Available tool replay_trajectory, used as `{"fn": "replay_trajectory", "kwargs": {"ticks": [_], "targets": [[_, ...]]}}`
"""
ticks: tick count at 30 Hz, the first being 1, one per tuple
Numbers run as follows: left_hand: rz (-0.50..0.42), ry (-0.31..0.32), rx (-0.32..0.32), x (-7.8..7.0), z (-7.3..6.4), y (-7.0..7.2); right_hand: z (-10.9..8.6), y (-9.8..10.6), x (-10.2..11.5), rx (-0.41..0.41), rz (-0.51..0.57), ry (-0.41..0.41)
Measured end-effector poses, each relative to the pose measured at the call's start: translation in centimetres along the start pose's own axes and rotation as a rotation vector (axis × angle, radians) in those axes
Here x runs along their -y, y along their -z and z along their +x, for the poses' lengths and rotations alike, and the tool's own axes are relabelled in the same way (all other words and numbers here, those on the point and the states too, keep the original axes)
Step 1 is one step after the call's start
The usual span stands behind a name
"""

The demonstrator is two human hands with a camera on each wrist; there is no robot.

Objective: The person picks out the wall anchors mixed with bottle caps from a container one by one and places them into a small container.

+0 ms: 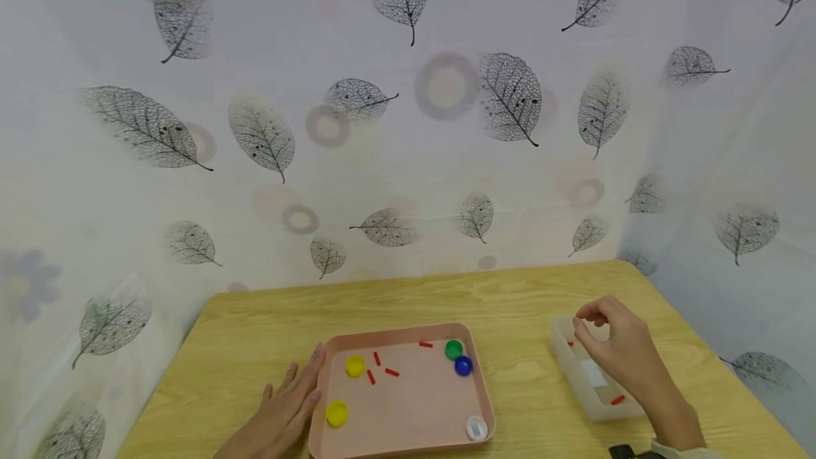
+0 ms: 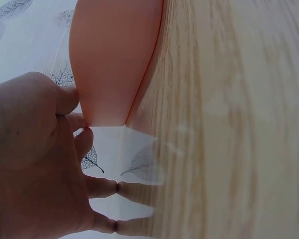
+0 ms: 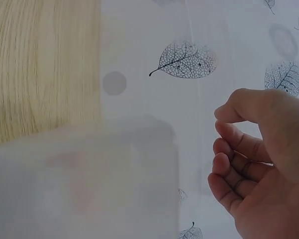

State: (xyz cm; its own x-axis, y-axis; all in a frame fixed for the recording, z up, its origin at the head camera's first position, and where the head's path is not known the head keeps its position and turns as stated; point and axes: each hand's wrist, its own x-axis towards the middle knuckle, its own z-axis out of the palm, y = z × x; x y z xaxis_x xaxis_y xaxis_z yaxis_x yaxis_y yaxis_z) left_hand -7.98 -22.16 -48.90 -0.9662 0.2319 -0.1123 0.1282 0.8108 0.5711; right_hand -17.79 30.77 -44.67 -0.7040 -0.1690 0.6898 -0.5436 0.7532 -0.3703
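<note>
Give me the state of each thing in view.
Pink tray, open-topped, partly filled
Yellow discs, lying apart in the tray
Green disc and blue disc, lying side by side
White disc, in the tray's near right corner
Red sticks in the tray, lying loose
Translucent box, open-topped, red pieces inside
Left hand, fingers extended against the tray
Right hand, thumb and index tip together; whether they pinch anything, unclear

In the head view we see soft, even light. In the dimmer left-wrist view, the bare left hand (image 2: 35,164) lies in shade and the glossy, pale yellow wood-grain tabletop (image 2: 229,124) mirrors its fingers (image 2: 102,186). At right wrist, we find the translucent white plastic box (image 3: 99,199) blurred.
</note>
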Motion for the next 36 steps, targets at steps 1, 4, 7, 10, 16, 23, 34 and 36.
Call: {"fn": "replay_trajectory", "kwargs": {"ticks": [1,4,7,10,16,23,34,36], "targets": [[0.000,-0.001,-0.002,-0.1,0.0,0.0,0.0,-0.2,0.1,0.006,0.006,0.006],[0.004,-0.002,-0.003,-0.3,0.1,0.0,0.0,-0.7,0.7,0.024,0.023,0.029],[-0.006,0.017,0.010,-0.4,0.1,0.0,0.1,-1.1,1.3,0.039,0.043,0.042],[-0.011,0.033,0.017,-0.6,0.1,0.0,0.3,-1.3,2.0,0.052,0.069,0.045],[0.008,0.017,0.000,-0.7,0.1,-0.1,0.5,-2.4,3.2,0.083,0.112,0.085],[-0.006,0.012,0.004,-0.8,-0.1,-0.2,0.3,-3.8,4.0,0.108,0.161,0.144],[0.024,0.011,-0.024,-1.0,-0.2,-0.3,0.2,-5.7,5.5,0.177,0.255,0.138],[0.026,0.014,-0.027,-1.1,-0.1,-0.3,0.2,-6.1,5.8,0.189,0.262,0.130]]}}
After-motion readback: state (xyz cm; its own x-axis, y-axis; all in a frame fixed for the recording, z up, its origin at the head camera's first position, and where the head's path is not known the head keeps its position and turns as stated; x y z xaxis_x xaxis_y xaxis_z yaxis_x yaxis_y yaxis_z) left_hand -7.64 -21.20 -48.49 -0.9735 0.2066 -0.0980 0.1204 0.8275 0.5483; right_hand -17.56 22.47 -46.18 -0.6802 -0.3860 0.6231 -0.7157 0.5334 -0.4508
